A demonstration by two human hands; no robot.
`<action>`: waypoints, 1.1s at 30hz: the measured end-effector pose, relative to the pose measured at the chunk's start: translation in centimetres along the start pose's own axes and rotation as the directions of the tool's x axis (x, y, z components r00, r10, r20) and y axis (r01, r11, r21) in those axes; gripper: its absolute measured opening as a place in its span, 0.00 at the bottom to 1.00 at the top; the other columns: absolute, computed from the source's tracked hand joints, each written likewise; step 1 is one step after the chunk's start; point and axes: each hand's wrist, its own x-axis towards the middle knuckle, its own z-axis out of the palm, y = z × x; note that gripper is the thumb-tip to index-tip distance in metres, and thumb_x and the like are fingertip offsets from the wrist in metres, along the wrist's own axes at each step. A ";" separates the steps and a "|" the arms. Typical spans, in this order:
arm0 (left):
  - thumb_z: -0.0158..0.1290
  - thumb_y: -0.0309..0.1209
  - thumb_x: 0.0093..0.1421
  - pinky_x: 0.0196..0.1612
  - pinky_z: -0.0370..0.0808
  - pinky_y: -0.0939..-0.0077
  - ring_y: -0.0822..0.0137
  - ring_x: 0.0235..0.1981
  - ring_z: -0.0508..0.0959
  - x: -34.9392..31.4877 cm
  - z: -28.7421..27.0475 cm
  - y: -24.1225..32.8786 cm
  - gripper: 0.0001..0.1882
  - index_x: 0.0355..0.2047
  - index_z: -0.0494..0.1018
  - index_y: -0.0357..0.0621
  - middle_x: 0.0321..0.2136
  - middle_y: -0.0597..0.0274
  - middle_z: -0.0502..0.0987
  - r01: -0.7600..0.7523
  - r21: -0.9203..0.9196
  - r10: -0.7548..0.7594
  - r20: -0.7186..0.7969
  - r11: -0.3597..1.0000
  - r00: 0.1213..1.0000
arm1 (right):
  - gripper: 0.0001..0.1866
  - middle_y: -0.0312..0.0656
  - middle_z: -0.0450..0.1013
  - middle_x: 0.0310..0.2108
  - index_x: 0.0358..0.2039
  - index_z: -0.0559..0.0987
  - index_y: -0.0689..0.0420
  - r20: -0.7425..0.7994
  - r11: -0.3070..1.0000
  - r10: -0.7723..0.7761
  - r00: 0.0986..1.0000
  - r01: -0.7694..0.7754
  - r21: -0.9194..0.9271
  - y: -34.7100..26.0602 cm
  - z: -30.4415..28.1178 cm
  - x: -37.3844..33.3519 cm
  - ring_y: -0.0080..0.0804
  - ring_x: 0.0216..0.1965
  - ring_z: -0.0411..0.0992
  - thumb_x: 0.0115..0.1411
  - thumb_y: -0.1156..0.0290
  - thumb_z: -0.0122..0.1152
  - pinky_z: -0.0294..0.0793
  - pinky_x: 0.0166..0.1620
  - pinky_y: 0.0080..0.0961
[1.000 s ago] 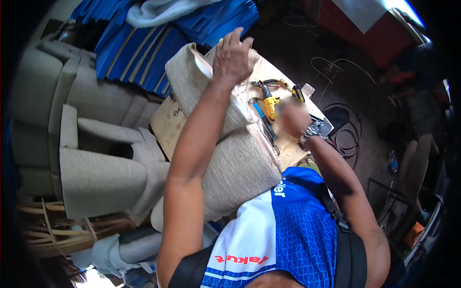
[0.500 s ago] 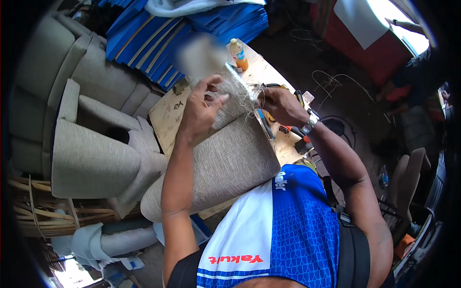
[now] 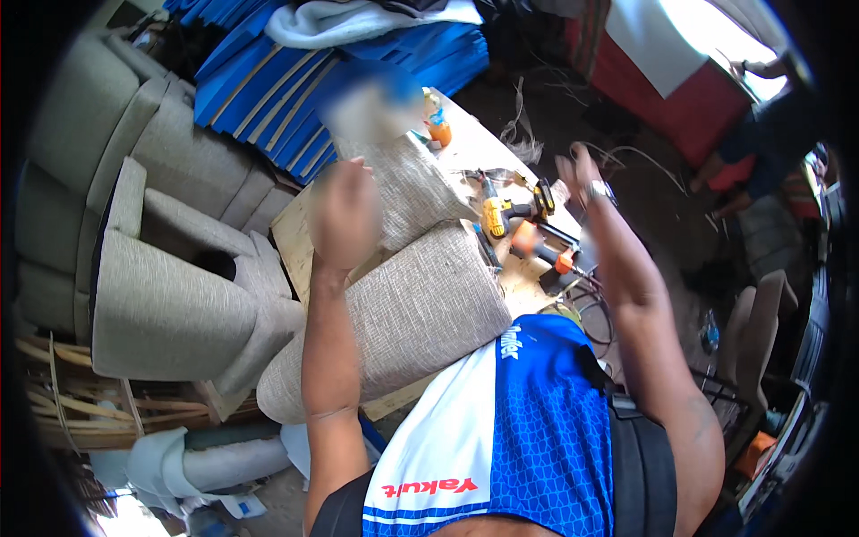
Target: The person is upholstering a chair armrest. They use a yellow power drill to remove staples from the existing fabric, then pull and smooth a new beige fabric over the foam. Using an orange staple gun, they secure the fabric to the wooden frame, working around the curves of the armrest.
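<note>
Centre frame, the wooden surface (image 3: 291,234) carries a grey padded piece (image 3: 420,313)! Left hand (image 3: 347,215), left of centre, blurs beside its fabric; can't tell if those fingers grip. Right of centre, right hand (image 3: 583,174) spreads its fingers midair, near wispy threads (image 3: 519,139).

Blue sheets (image 3: 233,72) stacked kinda messy; white padding (image 3: 313,25) flopped on top; grey sofa (image 3: 190,161) along the left; bunch of thin wooden strips (image 3: 76,358) below that; bottle (image 3: 438,134) of orange stuff; red cloth (image 3: 698,121) over right, another person (image 3: 778,130) just beside it
</note>
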 end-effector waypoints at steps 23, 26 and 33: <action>0.63 0.27 0.55 0.62 0.70 0.62 0.58 0.55 0.74 -2.4 1.5 -2.6 0.15 0.44 0.78 0.42 0.46 0.63 0.80 -0.233 0.011 0.231 0.102 0.972 0.968 | 0.08 0.42 0.75 0.32 0.35 0.82 0.60 0.563 0.777 -0.592 0.576 0.593 0.211 -25.1 -5.8 -8.2 0.34 0.30 0.74 0.57 0.71 0.69 0.74 0.34 0.33; 0.63 0.26 0.54 0.65 0.67 0.60 0.56 0.60 0.70 -0.8 2.8 -1.9 0.19 0.47 0.77 0.44 0.50 0.59 0.78 -0.358 0.048 0.345 0.175 0.933 0.922 | 0.06 0.42 0.75 0.34 0.35 0.82 0.58 0.566 0.658 -0.676 0.473 0.732 0.175 -26.3 -6.4 -7.3 0.42 0.37 0.74 0.57 0.72 0.66 0.75 0.39 0.36; 0.60 0.39 0.53 0.50 0.74 0.62 0.56 0.42 0.78 5.0 3.7 -0.8 0.18 0.40 0.80 0.41 0.38 0.54 0.80 -0.318 0.134 0.125 0.727 0.939 0.675 | 0.13 0.38 0.73 0.43 0.43 0.79 0.51 0.522 0.446 -0.728 0.444 0.886 -0.131 -27.7 -7.0 -9.4 0.43 0.48 0.71 0.56 0.68 0.66 0.71 0.48 0.43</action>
